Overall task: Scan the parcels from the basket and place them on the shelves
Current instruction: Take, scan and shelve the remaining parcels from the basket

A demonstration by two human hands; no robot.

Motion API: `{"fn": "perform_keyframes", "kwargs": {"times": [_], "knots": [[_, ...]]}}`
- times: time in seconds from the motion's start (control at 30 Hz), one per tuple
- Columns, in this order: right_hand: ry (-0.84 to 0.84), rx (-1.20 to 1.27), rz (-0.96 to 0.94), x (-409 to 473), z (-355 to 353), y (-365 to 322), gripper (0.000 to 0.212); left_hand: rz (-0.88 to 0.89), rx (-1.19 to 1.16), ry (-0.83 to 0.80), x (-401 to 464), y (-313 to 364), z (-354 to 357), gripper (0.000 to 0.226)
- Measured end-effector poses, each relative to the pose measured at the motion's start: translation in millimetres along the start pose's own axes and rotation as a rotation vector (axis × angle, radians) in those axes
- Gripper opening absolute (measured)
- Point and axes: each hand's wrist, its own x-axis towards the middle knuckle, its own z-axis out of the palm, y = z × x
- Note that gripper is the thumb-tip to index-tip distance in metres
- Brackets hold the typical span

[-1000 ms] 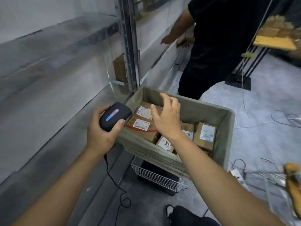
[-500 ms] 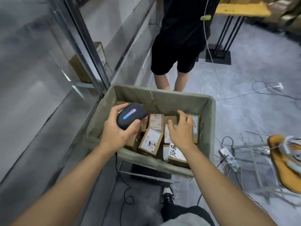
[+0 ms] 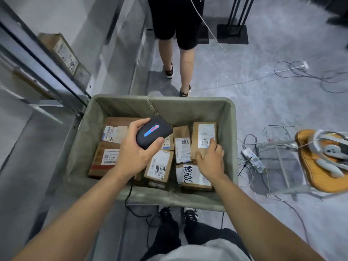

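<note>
A grey fabric-lined basket [image 3: 82, 140] stands in front of me, filled with several brown cardboard parcels bearing white labels. My left hand [image 3: 135, 155] grips a black handheld scanner [image 3: 153, 132] with a blue and red light strip, held over the middle of the basket. My right hand [image 3: 211, 159] reaches down onto a tall parcel [image 3: 204, 132] at the basket's right side, thumb at its left edge and fingers over its label. Another parcel marked with black handwriting [image 3: 194, 176] lies just below that hand.
Metal shelves [image 3: 28, 113] run along the left, one holding a cardboard box [image 3: 64, 53]. Another person's legs [image 3: 177, 59] stand just beyond the basket. Cables and a power strip [image 3: 252, 160] litter the floor at right, beside an orange seat [image 3: 323, 161].
My view has tipped down over the basket. The left hand carried the scanner rightward over the parcels. The right hand shifted to the tall parcel at the right side.
</note>
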Motion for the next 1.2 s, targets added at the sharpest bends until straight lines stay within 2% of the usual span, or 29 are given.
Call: {"fn": "perform_keyframes", "kwargs": {"times": [0.33,0.57,0.73,0.93,1.2], "knots": [[-0.068,-0.111,0.194,44,35,14,0.091,-0.116,-0.036,-0.186,39,-47,36,0.061],[-0.043,-0.228,0.327,54,63,7,0.119,-0.165,-0.051,-0.224,50,-63,40,0.058],[-0.050,-0.258,0.380,56,71,2,0.121,-0.187,-0.024,-0.221,58,-68,37,0.056],[-0.026,-0.266,0.286,46,61,-4,0.111,-0.201,-0.012,-0.206,62,-67,31,0.055],[-0.038,-0.290,0.107,24,48,-13,0.114,-0.196,-0.011,-0.169,55,-51,19,0.063]]}}
